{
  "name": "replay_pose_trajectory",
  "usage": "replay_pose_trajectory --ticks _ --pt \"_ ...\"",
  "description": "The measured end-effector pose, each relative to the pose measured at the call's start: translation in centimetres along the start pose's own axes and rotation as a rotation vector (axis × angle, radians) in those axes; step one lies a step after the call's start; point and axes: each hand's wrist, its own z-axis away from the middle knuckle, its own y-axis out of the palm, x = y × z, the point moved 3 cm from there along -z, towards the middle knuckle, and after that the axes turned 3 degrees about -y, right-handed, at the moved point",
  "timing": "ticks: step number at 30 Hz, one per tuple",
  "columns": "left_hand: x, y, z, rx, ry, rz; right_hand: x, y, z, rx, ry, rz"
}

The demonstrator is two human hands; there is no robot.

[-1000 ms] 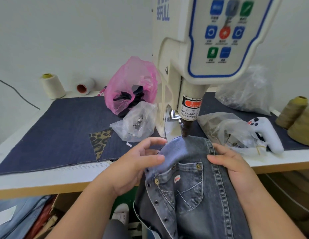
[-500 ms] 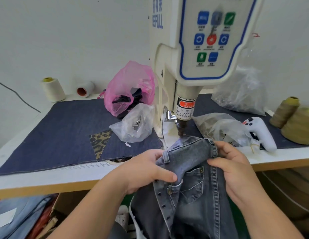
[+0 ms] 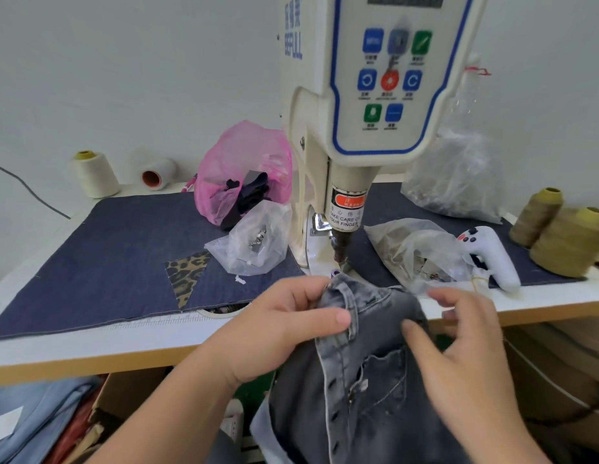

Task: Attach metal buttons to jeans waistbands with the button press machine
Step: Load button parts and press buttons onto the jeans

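Change since earlier frames: jeans [image 3: 365, 380] drawn back off the press, towards the person; waistband [image 3: 353, 296] clear of the punch.

Left hand [image 3: 284, 329]: pinches the waistband end, thumb on top.

Right hand [image 3: 465, 356]: fingers spread and loose, thumb on the denim, gripping nothing; blurred.

Jeans: dark grey, hanging over the bench [image 3: 90, 349] edge, waistband uppermost, long axis running away from the person.

Button press machine [image 3: 358, 128]: punch tip [image 3: 340, 252] just beyond the waistband, straight ahead; left hand nearer it.

Judgement: garment probably being repositioned or removed.
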Motion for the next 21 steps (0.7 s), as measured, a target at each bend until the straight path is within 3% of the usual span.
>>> replay_pose_trajectory --ticks 2,5,6,9,14,18,21 --pt "-1.2 0.9 0.0 -0.058 0.068 -0.011 1.7 0.1 2.0 0.08 -0.062 -0.11" --pt "-2.9 2.0 -0.2 -0.17 0.106 -0.178 3.6 1.6 4.1 0.473 -0.092 -0.286" --pt "-3.3 2.3 -0.3 -0.205 0.106 -0.26 4.0 2.0 4.4 0.535 -0.085 -0.289" --pt "-4.2 2.4 -0.2 -0.289 0.093 -0.521 4.0 2.3 3.7 0.427 -0.018 -0.352" --pt "-5.4 -0.5 1.5 -0.297 -0.016 -0.564 3.2 1.8 1.5 0.288 0.168 -0.71" --pt "-4.4 -2.1 2.8 -0.098 -0.165 -0.63 2.4 1.2 0.0 0.111 0.283 -0.941" --pt "-1.9 -1.6 3.2 0.097 -0.364 -0.799 2.3 0.9 -0.9 0.1 0.342 -1.084"
